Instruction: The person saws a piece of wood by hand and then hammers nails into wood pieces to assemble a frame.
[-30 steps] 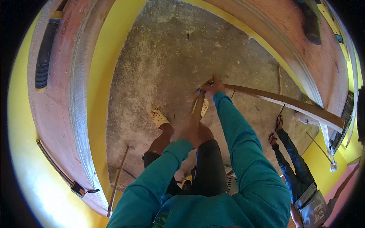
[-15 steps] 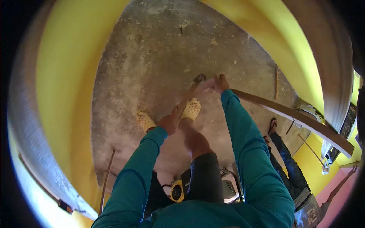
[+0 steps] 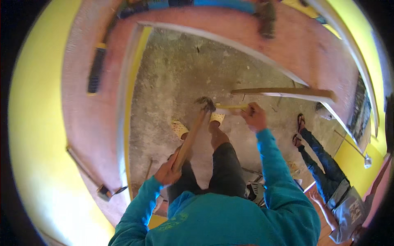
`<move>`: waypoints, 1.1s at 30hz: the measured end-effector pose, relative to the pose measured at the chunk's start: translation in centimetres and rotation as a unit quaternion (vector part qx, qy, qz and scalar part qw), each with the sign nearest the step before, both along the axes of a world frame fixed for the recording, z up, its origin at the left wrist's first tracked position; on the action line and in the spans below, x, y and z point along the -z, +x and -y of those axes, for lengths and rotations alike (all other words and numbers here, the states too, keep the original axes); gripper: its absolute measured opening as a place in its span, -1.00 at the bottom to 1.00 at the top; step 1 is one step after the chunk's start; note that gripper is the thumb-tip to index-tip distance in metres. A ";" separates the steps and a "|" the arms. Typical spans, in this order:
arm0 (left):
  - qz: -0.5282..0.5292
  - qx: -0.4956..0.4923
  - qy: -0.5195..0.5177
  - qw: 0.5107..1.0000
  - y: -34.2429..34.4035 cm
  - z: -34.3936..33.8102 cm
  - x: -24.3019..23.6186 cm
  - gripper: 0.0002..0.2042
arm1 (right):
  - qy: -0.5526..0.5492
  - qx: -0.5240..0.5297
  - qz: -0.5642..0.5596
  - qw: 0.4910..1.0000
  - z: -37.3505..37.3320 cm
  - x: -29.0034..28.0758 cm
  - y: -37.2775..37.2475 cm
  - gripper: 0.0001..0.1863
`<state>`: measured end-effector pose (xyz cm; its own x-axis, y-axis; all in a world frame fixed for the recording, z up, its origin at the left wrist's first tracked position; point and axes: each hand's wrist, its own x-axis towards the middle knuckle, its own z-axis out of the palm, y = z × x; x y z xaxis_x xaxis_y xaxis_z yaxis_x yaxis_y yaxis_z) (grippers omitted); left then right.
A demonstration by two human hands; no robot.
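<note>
My left hand (image 3: 168, 172) is closed around the lower end of a long wooden-handled tool (image 3: 189, 141), which slants up and away from me. Its dark, rough head (image 3: 205, 103) is blurred, so I cannot tell its exact kind. My right hand (image 3: 254, 117) is closed on a slim pale-yellow strip-like thing (image 3: 232, 107). That strip points left, its far end close to the tool's head; whether the two touch I cannot tell. Both things are held in front of me, above the floor near my yellow clogs (image 3: 179, 128).
A pink surface with a pale edge (image 3: 213, 37) borders the floor at left and far side. On it lie a black-handled tool (image 3: 96, 69) and a long blue object (image 3: 221, 5). A wooden beam (image 3: 283, 92) extends at right. Another person in dark trousers (image 3: 326, 158) is at right.
The view has shifted, bringing the pink surface and its tools into sight. My left hand now grips nearer the handle's lower end. The strip in my right hand shows less blurred.
</note>
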<state>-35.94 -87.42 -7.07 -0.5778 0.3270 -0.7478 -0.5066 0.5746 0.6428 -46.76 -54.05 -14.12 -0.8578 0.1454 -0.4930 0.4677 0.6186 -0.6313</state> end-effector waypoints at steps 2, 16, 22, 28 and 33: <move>0.019 -0.017 0.040 0.999 1.2 2.4 -5.3 -0.38 | -0.110 0.084 -0.130 0.982 -0.6 -8.2 0.6 -0.64; -0.264 0.052 -0.088 0.959 -23.7 -1.9 -9.8 -0.78 | -0.150 0.177 -0.181 0.956 -2.2 -15.7 3.7 -0.43; -0.240 0.216 -0.122 0.938 -38.0 0.2 -11.6 -0.69 | -0.058 0.214 -0.302 0.927 -8.0 -14.8 3.3 -0.40; -0.412 0.414 -0.330 0.741 -41.2 -1.7 -14.5 -0.59 | -0.005 0.245 -0.128 0.961 -8.1 -19.2 2.3 -0.40; -0.557 0.326 0.140 0.751 -37.3 -14.7 -10.8 -0.62 | -0.001 0.299 -0.093 0.950 -5.9 -19.3 1.3 -0.37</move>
